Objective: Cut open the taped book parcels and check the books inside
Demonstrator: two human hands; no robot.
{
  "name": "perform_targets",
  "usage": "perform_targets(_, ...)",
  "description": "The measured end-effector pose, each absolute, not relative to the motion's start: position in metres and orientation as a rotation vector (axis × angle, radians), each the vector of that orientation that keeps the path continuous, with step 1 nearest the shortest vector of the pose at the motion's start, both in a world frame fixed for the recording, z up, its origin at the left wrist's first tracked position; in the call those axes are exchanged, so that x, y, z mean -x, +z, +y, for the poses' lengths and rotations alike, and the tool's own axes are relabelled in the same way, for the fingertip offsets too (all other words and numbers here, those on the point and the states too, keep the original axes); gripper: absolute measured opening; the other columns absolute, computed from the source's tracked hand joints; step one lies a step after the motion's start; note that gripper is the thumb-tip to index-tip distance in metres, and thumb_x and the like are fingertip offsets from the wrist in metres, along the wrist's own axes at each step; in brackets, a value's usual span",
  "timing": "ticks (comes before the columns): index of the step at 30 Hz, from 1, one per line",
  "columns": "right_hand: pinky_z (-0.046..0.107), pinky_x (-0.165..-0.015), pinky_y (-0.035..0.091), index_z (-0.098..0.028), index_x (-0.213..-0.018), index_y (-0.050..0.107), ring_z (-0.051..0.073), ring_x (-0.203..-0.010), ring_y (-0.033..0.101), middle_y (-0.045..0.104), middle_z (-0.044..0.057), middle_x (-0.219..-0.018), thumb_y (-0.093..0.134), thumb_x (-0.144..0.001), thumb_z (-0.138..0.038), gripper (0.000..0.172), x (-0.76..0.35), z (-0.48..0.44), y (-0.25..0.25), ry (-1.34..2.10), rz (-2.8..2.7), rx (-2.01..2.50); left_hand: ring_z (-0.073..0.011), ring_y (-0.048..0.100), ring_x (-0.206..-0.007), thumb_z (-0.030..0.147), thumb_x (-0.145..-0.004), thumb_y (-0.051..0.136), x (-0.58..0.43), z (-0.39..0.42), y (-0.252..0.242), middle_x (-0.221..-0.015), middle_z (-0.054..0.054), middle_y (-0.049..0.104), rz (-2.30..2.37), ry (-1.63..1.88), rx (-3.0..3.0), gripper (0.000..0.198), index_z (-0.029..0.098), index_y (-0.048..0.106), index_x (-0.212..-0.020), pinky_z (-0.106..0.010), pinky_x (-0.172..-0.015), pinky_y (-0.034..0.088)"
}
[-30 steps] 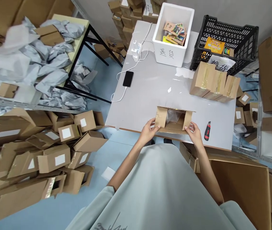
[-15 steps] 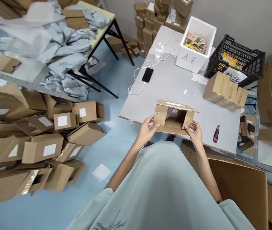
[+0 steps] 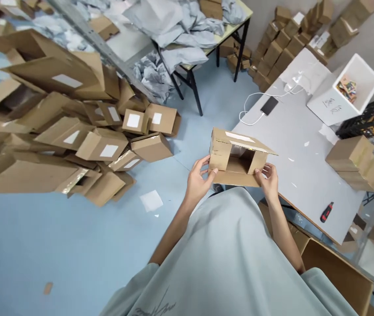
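Observation:
I hold a small open cardboard box (image 3: 236, 156) in front of my chest, off the near corner of the grey table (image 3: 292, 158). My left hand (image 3: 197, 180) is closed on the box's left end. My right hand (image 3: 267, 179) is closed on its right end. The box lies on its side with the opening toward me and its flaps spread; the top flap carries a strip of tape. Inside it looks hollow, with something pale at the back that I cannot make out.
A heap of labelled cardboard boxes (image 3: 75, 136) covers the floor at left. On the table lie a phone on a white cable (image 3: 269, 105), a white foam bin (image 3: 348, 94), taped boxes (image 3: 354, 160), a red-handled knife (image 3: 326, 212) and a black crate (image 3: 371, 123). A large open carton (image 3: 335, 272) stands at my right.
The box has come up off the table edge and toward the left, held in both hands. My view has swung left, toward the heap of boxes on the floor.

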State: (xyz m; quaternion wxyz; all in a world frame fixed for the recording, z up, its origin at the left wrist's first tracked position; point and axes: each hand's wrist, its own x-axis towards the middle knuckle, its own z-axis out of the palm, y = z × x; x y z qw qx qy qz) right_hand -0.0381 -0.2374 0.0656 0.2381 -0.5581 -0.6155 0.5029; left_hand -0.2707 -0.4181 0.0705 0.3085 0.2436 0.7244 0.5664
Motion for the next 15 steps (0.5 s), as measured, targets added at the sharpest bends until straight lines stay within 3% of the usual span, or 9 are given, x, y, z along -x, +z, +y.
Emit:
perform_targets(5, 0.056, -0.115, 0.061, -0.028, -0.122, 0.061, 0.031, -0.123, 0.077, 0.077, 0.014, -0.134, 0.081, -0.087, -0.062, 0.052, 0.130, -0.242, 0.054, 1.443, -1.891, 1.432, -0.0307, 0.069, -0.144, 0.045, -0.099, 0.077, 0.332, -0.460, 0.047, -0.156, -0.014, 0.069, 1.964, 1.589, -0.415, 0.055, 0.025, 0.067, -0.150, -0.045, -0.111, 0.069)
perform_targets(15, 0.050, -0.106, 0.065, -0.026, -0.121, 0.064, 0.030, -0.111, 0.078, 0.080, 0.013, -0.128, 0.076, -0.087, -0.065, 0.053, 0.409, -0.272, -0.004, 1.706, -2.191, 1.129, -0.0327, 0.075, -0.138, 0.046, -0.099, 0.076, 0.515, -0.556, 0.012, -0.151, -0.014, 0.075, 2.235, 1.536, 0.083, 0.048, 0.025, 0.069, -0.142, -0.051, -0.109, 0.070)
